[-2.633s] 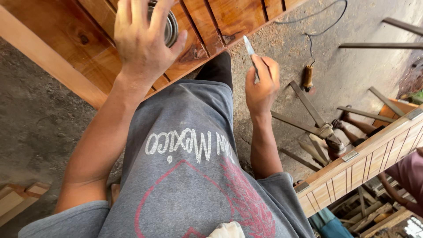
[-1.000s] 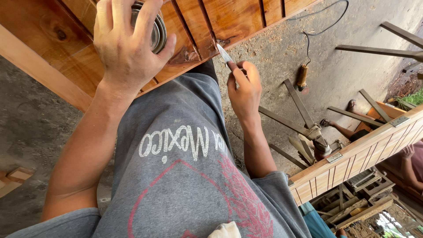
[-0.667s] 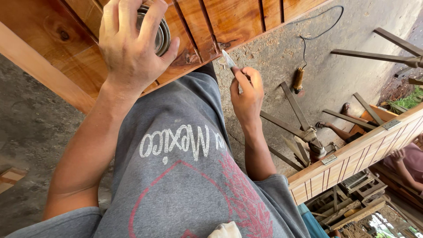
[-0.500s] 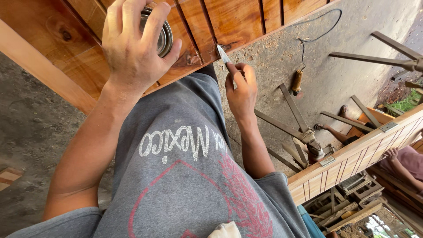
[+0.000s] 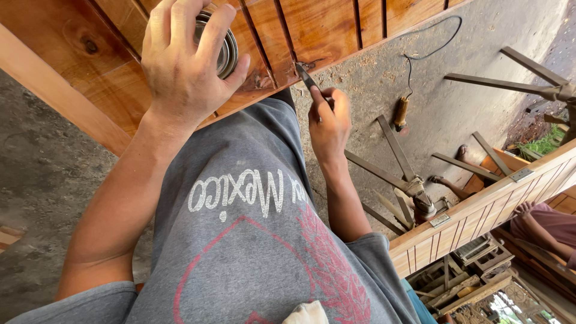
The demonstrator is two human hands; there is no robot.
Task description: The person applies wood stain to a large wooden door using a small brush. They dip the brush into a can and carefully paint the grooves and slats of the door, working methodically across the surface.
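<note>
My left hand (image 5: pixel 183 63) lies over a round metal tin (image 5: pixel 221 49) and grips it against the reddish wooden panel (image 5: pixel 318 30) in front of me. My right hand (image 5: pixel 329 123) is closed on a thin metal blade tool (image 5: pixel 305 76). The blade's tip touches the lower edge of the panel, beside one of its raised vertical slats. My grey printed shirt fills the lower middle of the view.
A second slatted wooden panel (image 5: pixel 480 213) stands at the right, with another person's arm (image 5: pixel 543 221) beside it. Metal bars (image 5: pixel 393 144) and a corded tool (image 5: pixel 401 113) lie on the dusty concrete floor. A pale wooden beam (image 5: pixel 60 96) runs along the left.
My right hand has risen toward the panel, bringing the blade tip onto its lower edge. My left hand has stayed on the tin.
</note>
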